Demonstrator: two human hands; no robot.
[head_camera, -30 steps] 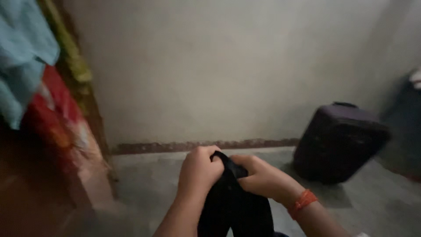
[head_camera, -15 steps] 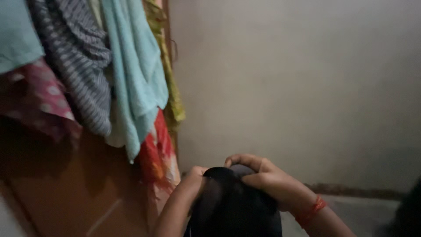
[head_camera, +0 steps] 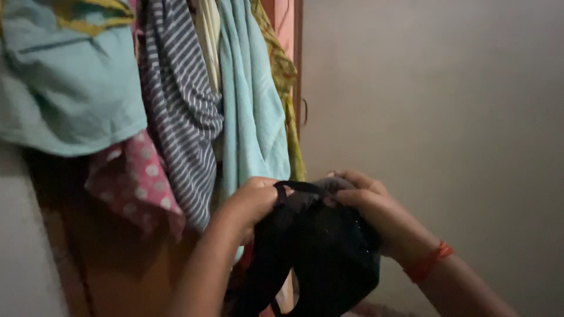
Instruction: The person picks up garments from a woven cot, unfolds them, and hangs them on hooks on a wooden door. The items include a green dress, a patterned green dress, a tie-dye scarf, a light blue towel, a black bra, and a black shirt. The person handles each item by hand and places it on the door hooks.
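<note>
**Both hands closed on a dark garment beside a crowded clothes rack**

From my remote seat I see open room only to the right of the hands, where a plain grey plaster wall [head_camera: 440, 105] runs bare from top to bottom. To the left of the hands the way is packed: a pale turquoise towel-like cloth [head_camera: 249, 111] hangs straight down just above and behind the left hand, a grey-and-white striped knit garment [head_camera: 179, 111] hangs beside it further left, then a pink cloth with white dots [head_camera: 135, 182] and a light teal shirt [head_camera: 64, 88] at the far left. A yellow-green patterned cloth [head_camera: 286, 88] follows the edge of the reddish wooden door frame [head_camera: 292, 35], which marks the border between the clothes and the wall.

My left hand [head_camera: 249, 202] is curled tight around the top of a black fabric garment with a thin strap [head_camera: 320, 252]. My right hand [head_camera: 367, 205], an orange thread band [head_camera: 429, 261] at its wrist, is closed over the same upper edge, fingers folded down. The garment hangs between and below both hands, in front of the turquoise cloth's lower end.
</note>
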